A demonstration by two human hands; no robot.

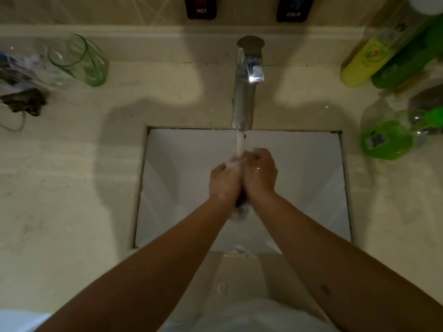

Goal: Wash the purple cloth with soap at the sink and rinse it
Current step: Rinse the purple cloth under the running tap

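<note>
My left hand (224, 182) and my right hand (260, 174) are pressed together over the white sink (182, 178), both closed around the purple cloth (241, 203). Only a dark wet bit of the cloth shows below my palms; the remainder is hidden. White suds sit between my fingers. A stream of water (239, 142) runs from the chrome tap (244, 92) onto the tops of my hands.
A green glass (79, 59) and a plastic bag with dark items (21, 75) lie on the left counter. Yellow and green bottles (383, 56) and a green soap bottle (388, 137) stand at the right. Hot and cold labels (247, 10) are on the wall.
</note>
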